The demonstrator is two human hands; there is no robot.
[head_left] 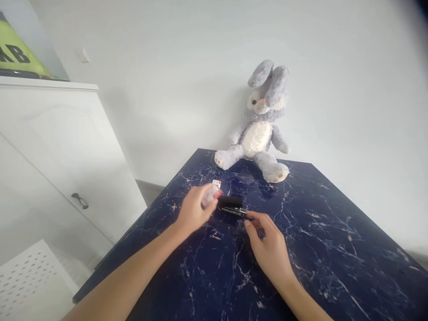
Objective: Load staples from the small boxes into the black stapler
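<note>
My left hand (194,209) is closed around a small white-and-red box (211,194), blurred by motion, above the table. Just beyond it lies another small white piece with red print (216,183). A black stapler (231,202) lies on the table between my hands, its silver metal magazine (234,211) showing along the near side. At the stapler's right end, my right hand (267,238) has thumb and index finger closed on it. My fingers partly hide that end, and the left hand covers part of its other end.
A dark blue marble-patterned table (321,249) spreads beneath my hands. At its back edge a grey plush rabbit (262,129) sits against the wall. On the left stand a white cabinet (60,147) and a white perforated panel (33,281), with a yellow-green bag (20,49) on the cabinet.
</note>
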